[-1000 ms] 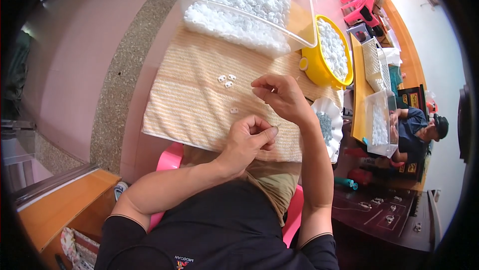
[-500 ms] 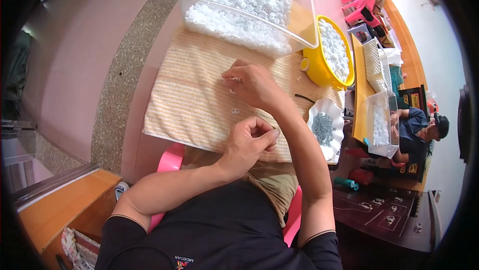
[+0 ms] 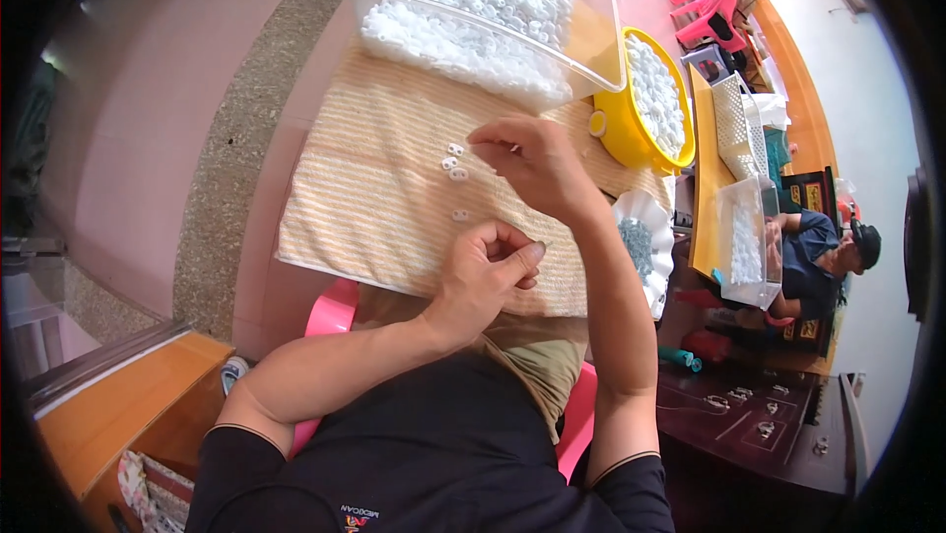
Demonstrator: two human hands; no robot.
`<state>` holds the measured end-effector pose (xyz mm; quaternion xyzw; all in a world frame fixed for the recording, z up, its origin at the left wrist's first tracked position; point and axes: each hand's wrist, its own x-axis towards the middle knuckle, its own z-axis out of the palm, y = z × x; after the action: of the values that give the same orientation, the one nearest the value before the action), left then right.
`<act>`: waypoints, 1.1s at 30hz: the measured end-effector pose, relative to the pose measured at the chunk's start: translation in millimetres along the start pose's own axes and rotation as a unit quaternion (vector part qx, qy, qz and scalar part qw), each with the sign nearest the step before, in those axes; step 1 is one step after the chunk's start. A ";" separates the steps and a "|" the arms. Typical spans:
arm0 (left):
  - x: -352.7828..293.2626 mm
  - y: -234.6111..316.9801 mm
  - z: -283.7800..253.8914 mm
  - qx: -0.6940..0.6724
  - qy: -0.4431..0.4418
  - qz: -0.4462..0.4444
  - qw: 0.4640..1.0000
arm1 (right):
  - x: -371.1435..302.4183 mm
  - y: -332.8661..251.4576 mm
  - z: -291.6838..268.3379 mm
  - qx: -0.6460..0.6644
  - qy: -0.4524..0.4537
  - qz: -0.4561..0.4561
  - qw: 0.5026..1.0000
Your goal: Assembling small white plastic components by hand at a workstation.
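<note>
Several small white plastic pieces with two holes lie on the striped towel (image 3: 365, 168). A cluster of white pieces (image 3: 457, 174) sits just left of my right hand (image 3: 537, 164), which hovers over the towel with its fingers apart and nothing visible in them. One separate white piece (image 3: 460, 215) lies nearer me, just beyond my left hand (image 3: 483, 272). That hand is closed, thumb pressed against the bent fingers; whatever it may hold is hidden. To the right of my right forearm stands a white fluted dish (image 3: 658, 228) with small grey parts.
A clear plastic bin (image 3: 591, 60) of white pieces stands at the far side of the towel. Beside it is a yellow tub (image 3: 621, 129), also filled. Further right, another person (image 3: 823, 247) sits at a clear box (image 3: 744, 282). Pink chairs (image 3: 709, 16) stand at the back right.
My right hand has moved right, off the cluster of white pieces, uncovering them, and its fingers have spread. My left hand stays closed in nearly the same place.
</note>
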<state>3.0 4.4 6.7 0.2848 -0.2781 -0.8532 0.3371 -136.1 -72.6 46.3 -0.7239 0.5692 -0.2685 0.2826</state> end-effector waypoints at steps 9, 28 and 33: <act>2.7 2.8 3.7 -0.030 0.046 0.041 0.998 | -66.8 -12.2 -39.0 0.181 -0.074 0.144 0.970; 5.4 -3.7 -4.7 -0.041 -0.020 -0.022 0.999 | -111.0 6.3 -34.8 -0.043 -0.024 0.115 0.992; 5.9 -5.5 -5.7 -0.045 -0.021 -0.041 0.998 | -116.1 20.5 -24.4 -0.137 -0.050 0.085 0.986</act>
<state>1.0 1.8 -2.6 0.2629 -0.2347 -0.8836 0.3083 -191.3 34.2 40.9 -0.7172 0.6454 -0.1262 0.2307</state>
